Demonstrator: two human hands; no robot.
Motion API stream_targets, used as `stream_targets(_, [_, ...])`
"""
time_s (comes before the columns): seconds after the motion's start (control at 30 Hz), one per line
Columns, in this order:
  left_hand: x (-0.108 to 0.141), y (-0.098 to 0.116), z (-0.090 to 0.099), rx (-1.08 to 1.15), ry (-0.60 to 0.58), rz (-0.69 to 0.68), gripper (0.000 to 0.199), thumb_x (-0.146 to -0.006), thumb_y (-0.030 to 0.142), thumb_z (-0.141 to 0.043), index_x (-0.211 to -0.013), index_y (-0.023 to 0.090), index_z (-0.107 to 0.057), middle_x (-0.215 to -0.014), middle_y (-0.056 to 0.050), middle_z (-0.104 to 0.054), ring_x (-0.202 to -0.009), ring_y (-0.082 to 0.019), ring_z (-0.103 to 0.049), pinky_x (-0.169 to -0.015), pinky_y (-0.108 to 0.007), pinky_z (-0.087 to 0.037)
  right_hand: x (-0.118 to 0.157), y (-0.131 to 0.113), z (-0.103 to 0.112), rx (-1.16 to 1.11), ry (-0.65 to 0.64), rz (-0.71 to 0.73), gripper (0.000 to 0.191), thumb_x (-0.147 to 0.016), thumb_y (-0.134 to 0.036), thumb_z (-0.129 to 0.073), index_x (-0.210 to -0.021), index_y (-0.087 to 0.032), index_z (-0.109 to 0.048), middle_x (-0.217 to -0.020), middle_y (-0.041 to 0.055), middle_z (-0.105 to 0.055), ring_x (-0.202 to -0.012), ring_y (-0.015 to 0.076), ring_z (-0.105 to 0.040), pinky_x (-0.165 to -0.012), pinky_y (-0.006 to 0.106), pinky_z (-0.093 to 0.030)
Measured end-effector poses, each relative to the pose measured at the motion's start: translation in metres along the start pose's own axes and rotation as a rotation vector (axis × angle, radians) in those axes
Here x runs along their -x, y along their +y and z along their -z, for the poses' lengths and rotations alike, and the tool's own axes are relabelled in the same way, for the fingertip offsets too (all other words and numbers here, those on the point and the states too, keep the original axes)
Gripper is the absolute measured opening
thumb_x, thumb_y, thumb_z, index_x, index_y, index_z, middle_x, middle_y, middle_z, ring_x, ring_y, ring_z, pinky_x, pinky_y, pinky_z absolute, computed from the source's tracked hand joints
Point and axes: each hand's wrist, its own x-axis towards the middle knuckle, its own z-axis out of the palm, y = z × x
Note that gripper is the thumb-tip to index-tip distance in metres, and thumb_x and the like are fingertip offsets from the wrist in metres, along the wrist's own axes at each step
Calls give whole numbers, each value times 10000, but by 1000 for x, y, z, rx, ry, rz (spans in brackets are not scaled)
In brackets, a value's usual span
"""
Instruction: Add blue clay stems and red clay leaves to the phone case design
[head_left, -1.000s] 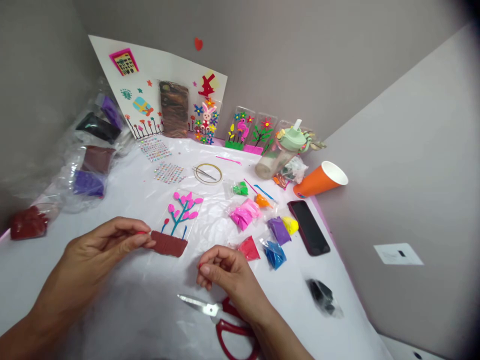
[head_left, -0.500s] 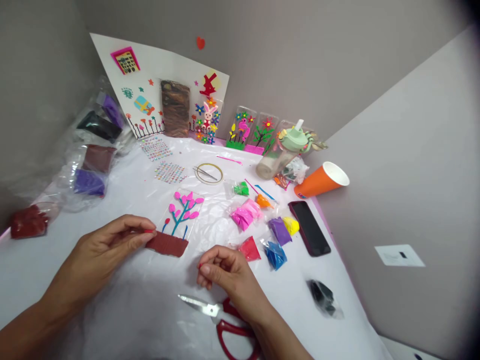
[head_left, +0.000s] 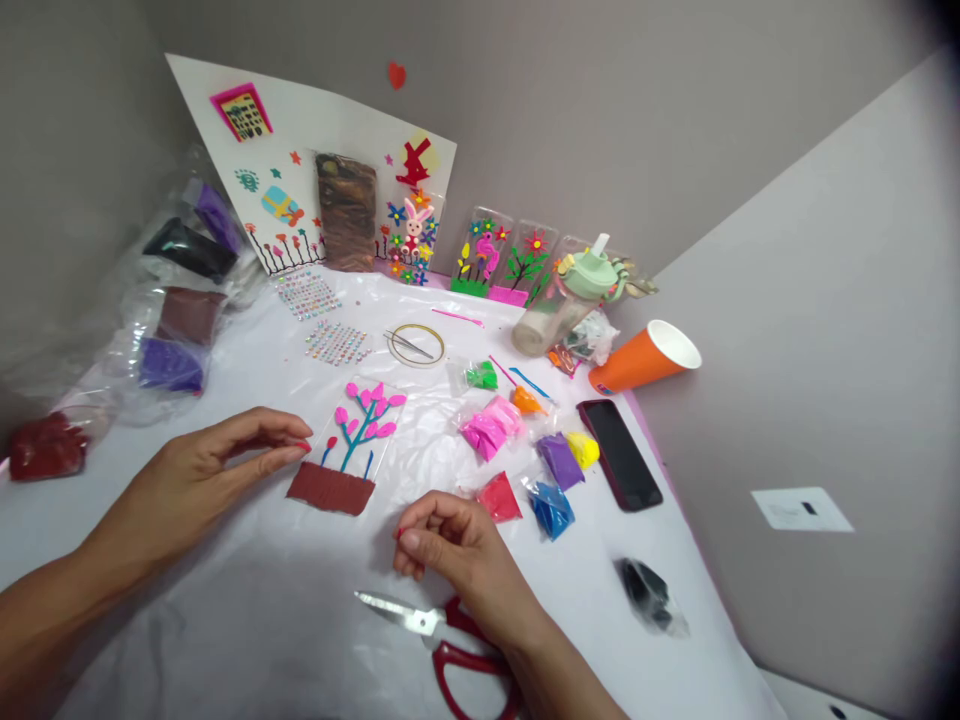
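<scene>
A clear panel (head_left: 386, 447) lies on the table, bearing a clay plant (head_left: 365, 422) with teal stems and pink leaves. A brown clay strip (head_left: 330, 489) covers its lower edge, and one red bud sits on a short blue stem at left. Just left of the panel is my left hand (head_left: 232, 465), thumb and forefinger close together with a small red bit of clay at their tips. My right hand (head_left: 446, 540) rests closed at the lower right of the panel, a speck of red clay at its pinch. Scissors (head_left: 427, 622) with red handles lie partly under that hand.
Bagged clay (head_left: 491, 428) in several colours lies right of centre, beside a phone (head_left: 621, 455) and an orange cup (head_left: 645, 357). Behind stand a bottle (head_left: 566, 300) and a decorated white board (head_left: 315, 120). Tweezers (head_left: 411, 345) and gem sheets (head_left: 337, 343) lie behind the panel.
My left hand has risen slightly away from the brown strip, and its thumb and forefinger look a little looser. My right hand has stayed where it was.
</scene>
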Motion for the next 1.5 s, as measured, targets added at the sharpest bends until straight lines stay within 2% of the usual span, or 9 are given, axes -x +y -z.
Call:
stream_targets(0.1, [-4,-1,-4,-35,24,-51,386,-758,645,-676,-863,279,-743,-934,3,-783,-885,-233,-699,-852,-293,-509,0,0,0,-5,-1,-5,327,-792,-459,-841,-814,-166,-699,-664,-7,-680,-586,93,-562,-602,219,-428])
stream_targets(0.27, [-9,-13,-10,-79,-14,-189,343,-853,597,-611,-902,290,-757,-1000,-11,-770,-975,-241,-671,-895,-310,-483,-1,0,0,-7,-3,-15,336,-789,-468,-842,-820,-164,-703,-667,-6,-681,-587,93,-561,-599,217,-425])
stream_targets(0.5, [-15,-27,-12,-127,-69,-281,299,-918,548,-595,-928,297,-757,-1001,-2,-751,-1024,-241,-620,-942,-326,-436,0,-3,0,2,-19,-20,331,-808,-470,-827,-822,-161,-712,-675,0,-680,-586,88,-543,-602,213,-419])
stream_targets(1.0, [-16,-32,-16,-220,-60,-361,262,-964,491,-574,-981,291,-743,-1006,7,-739,-1041,-244,-591,-933,-343,-426,2,-5,0,2,-11,-46,333,-795,-479,-835,-823,-167,-721,-690,1,-683,-602,96,-554,-614,223,-426])
stream_targets(1.17, [-16,-34,-16,-245,-39,-363,218,-969,457,-589,-979,279,-715,-998,6,-721,-1023,-239,-587,-915,-341,-420,2,-6,0,1,-16,-43,328,-801,-465,-834,-821,-161,-712,-686,4,-685,-602,92,-554,-610,216,-415])
stream_targets(1.5, [-9,-28,-14,-263,42,-437,261,-982,466,-550,-989,267,-720,-992,-13,-721,-1010,-243,-596,-894,-345,-436,2,-5,1,-7,-18,-35,321,-811,-454,-830,-835,-157,-709,-680,0,-679,-599,88,-554,-606,208,-414])
